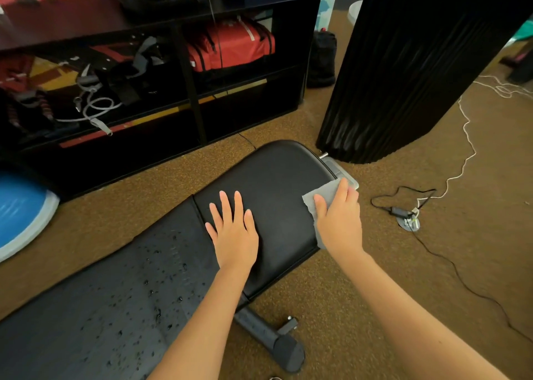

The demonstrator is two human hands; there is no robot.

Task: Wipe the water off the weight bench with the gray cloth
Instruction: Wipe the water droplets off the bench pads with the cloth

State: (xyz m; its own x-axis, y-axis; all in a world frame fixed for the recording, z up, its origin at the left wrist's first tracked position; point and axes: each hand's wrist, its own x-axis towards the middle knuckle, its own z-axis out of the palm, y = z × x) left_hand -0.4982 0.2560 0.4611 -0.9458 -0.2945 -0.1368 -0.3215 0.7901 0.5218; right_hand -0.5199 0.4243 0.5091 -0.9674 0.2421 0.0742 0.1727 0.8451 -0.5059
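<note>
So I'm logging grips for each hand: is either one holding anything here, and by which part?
The right hand lies on the gray cloth at the bench's right edge; whether it grips is unclear. The left hand rests flat, holding nothing.
</note>
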